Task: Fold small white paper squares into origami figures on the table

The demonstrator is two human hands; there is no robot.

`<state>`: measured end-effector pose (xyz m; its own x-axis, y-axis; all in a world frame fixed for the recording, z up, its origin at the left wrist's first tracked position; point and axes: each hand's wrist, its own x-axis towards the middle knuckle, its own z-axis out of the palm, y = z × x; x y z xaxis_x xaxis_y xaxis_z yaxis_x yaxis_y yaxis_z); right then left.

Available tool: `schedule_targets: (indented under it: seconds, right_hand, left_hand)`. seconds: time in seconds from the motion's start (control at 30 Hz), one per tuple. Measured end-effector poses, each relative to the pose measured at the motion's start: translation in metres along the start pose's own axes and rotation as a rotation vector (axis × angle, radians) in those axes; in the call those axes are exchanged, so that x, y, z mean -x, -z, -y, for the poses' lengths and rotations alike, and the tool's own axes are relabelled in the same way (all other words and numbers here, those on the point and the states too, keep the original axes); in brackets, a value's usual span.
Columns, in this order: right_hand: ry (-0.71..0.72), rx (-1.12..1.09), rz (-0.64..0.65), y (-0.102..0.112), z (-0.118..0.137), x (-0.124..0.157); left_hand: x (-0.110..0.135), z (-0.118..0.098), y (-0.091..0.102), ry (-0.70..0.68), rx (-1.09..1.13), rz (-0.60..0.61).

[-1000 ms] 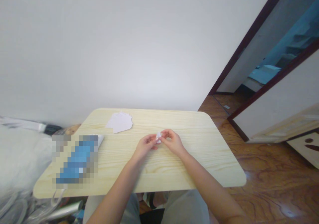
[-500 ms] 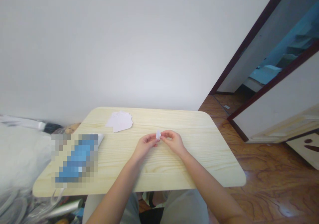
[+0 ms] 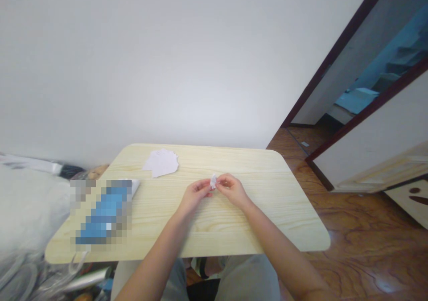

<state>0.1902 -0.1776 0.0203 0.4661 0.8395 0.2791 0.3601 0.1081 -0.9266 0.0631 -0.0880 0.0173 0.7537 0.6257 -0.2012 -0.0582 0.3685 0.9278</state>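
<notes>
Over the pale table [image 3: 284,223], a small white piece [image 3: 213,182], apparently paper, is pinched by the left hand [image 3: 196,191] and by the right hand [image 3: 232,189]. Its outline has been slightly changed, so it seems to be still worked; beyond, the ragged paper [image 3: 162,162] is left unmoved.

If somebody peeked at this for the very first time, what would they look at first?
Probably the small, crumpled white scrap, seemingly paper, pinched between the left hand and right hand over the middle of the pale, wood-grained table. Next might come the bright blue, blurred-out shape on the table's left side, then the flat white paper with ragged edges near the far left corner.
</notes>
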Motion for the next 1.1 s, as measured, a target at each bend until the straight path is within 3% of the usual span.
schedule_targets:
  seconds: [0.27, 0.47, 0.57, 0.7, 0.8, 1.1]
  right_hand:
    - [0.179, 0.173, 0.139, 0.012, 0.007, 0.000]
    - [0.204, 0.211, 0.167, 0.014, 0.006, 0.000]
    - [0.156, 0.164, 0.162, 0.012, 0.005, 0.000]
    - [-0.063, 0.003, 0.090, 0.005, 0.000, 0.001]
    - [-0.168, 0.004, 0.102, 0.001, -0.004, 0.001]
    - [-0.103, 0.133, 0.083, -0.002, 0.003, 0.002]
  left_hand:
    - [0.001, -0.002, -0.001, 0.019, 0.042, -0.002]
    - [0.001, -0.001, 0.000, 0.005, 0.002, 0.011]
    - [0.000, 0.000, 0.002, -0.013, -0.044, -0.016]
    - [-0.002, 0.001, 0.001, -0.059, -0.050, -0.087]
    - [-0.003, 0.002, 0.001, -0.124, -0.064, -0.098]
    - [0.000, 0.003, -0.001, -0.166, -0.131, -0.101]
